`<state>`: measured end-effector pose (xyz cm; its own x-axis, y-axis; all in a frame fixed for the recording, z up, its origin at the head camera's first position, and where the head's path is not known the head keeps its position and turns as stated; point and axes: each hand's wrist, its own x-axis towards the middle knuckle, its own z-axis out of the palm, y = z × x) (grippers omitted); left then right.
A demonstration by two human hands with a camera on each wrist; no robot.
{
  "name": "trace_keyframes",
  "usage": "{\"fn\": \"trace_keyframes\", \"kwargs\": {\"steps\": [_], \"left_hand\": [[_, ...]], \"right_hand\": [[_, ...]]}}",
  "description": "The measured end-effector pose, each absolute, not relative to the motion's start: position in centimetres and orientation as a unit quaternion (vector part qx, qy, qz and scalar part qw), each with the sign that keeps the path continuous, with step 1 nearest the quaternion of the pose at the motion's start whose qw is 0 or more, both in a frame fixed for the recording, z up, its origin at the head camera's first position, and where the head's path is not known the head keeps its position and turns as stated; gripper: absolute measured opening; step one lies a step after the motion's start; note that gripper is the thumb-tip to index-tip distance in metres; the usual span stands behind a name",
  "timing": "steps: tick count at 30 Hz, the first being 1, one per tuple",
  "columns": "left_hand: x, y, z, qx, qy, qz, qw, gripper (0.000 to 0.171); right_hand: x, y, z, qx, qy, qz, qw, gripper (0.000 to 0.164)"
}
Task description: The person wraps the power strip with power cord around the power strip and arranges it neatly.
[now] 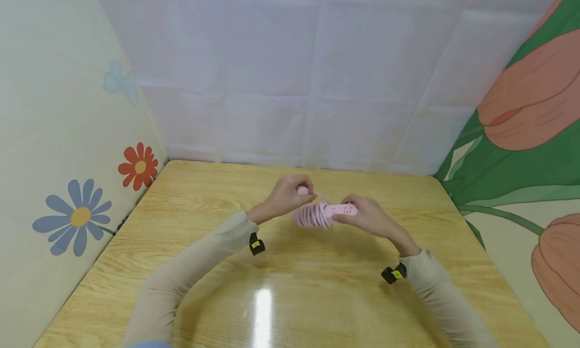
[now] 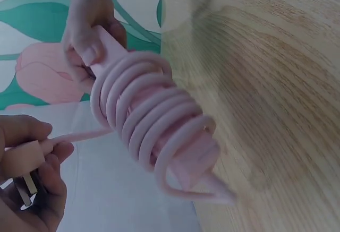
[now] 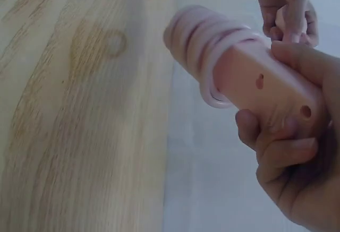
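Observation:
A pink power strip (image 1: pixel 341 210) is held above the table by my right hand (image 1: pixel 369 216), which grips its socket end. Its pink cord (image 2: pixel 154 112) is wound in several loops around the other end of the strip. My left hand (image 1: pixel 289 195) pinches the cord's plug (image 2: pixel 22 160), metal prongs downward in the left wrist view. A short stretch of cord runs from the plug to the coils. In the right wrist view, the back of the strip (image 3: pixel 265 83) shows two keyhole slots, with thumb and fingers on opposite sides of it.
The wood-grain table (image 1: pixel 308 297) spreads beneath both hands. White cloth (image 1: pixel 290 86) hangs behind it, and flower-printed panels (image 1: pixel 68 136) stand at left and right. Each wrist wears a small black camera (image 1: pixel 256 244).

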<state>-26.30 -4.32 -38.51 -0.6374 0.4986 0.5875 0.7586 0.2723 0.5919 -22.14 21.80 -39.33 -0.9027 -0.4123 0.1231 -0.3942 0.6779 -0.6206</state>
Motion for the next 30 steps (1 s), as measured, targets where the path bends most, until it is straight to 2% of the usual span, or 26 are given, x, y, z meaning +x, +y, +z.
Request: {"fn": "trace_keyframes", "kwargs": {"steps": [4,7,15,19,24,30], "left_hand": [[-25.9,-4.3,-38.5,-0.409,-0.775,-0.47,0.107,0.005],[-25.5,-4.2,-38.4,-0.428,-0.763,-0.478,0.078,0.014],[-25.1,-3.7,-38.5,-0.47,-0.742,-0.472,0.078,0.018],[-24.8,-3.5,-38.9,-0.441,-0.731,-0.519,0.038,0.023],[-24.6,-3.3,-39.4,-0.342,-0.707,-0.617,-0.046,0.032],[-24.6,-3.0,-39.8,-0.281,-0.705,-0.647,-0.076,0.033]], "right_hand": [[-22.4,21.9,-39.5,-0.185,0.919,-0.347,-0.017,0.053],[-22.7,21.8,-39.7,-0.162,0.92,-0.352,-0.051,0.056],[-23.0,21.5,-40.1,-0.13,0.901,-0.386,-0.149,0.058],[-23.0,21.0,-40.0,-0.136,0.887,-0.397,-0.192,0.056],[-22.7,20.3,-39.7,-0.128,0.871,-0.419,-0.224,0.057],[-22.5,19.7,-39.4,-0.124,0.853,-0.46,-0.215,0.055]]}}
